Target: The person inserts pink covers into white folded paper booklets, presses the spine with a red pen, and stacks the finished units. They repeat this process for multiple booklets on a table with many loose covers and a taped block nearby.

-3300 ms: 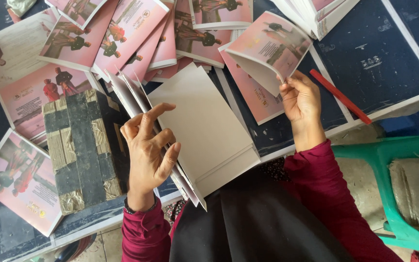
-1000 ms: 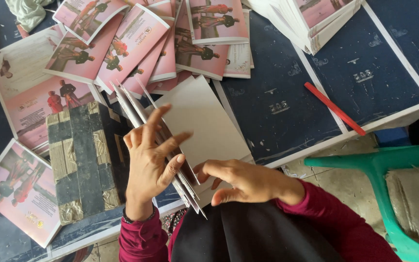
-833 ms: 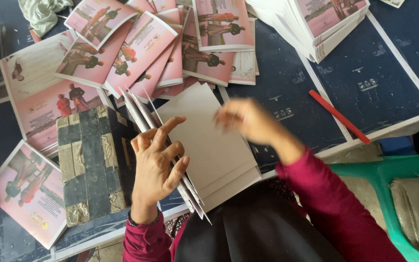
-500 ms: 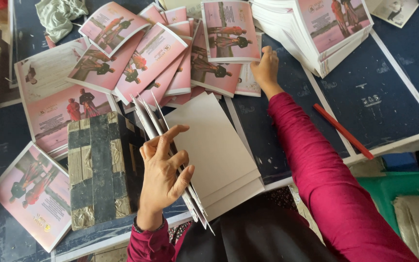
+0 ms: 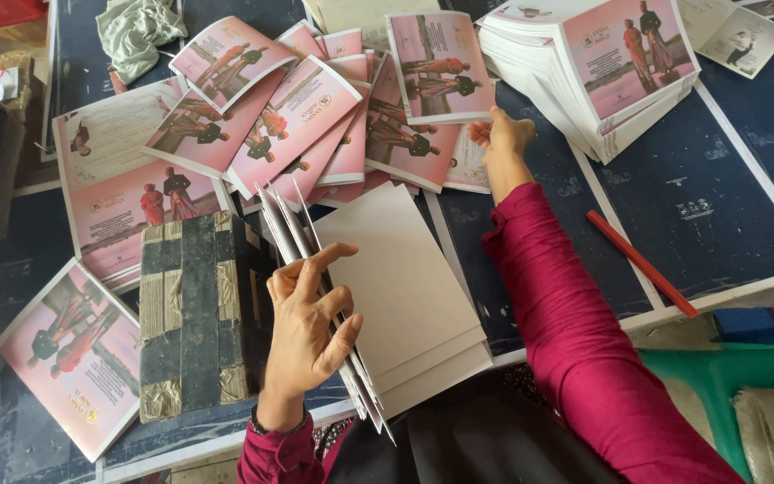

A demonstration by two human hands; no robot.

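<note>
Nearest you, at the desk's [image 5: 745, 206] front edge, your left hand [image 5: 302, 336] has its grip closed on a fanned sheaf of thin white folded sheets [image 5: 315, 296], propped against the stack of blank white card sheets [image 5: 405, 287]; several are already gathered. Farther back, your right hand [image 5: 502, 139] reaches the scattered pink printed booklets [image 5: 306, 125], fingers seemingly pinching the edge of one, though that is hard to tell. Many booklets and the tall pink pile [image 5: 611, 63] at the far right corner remain.
</note>
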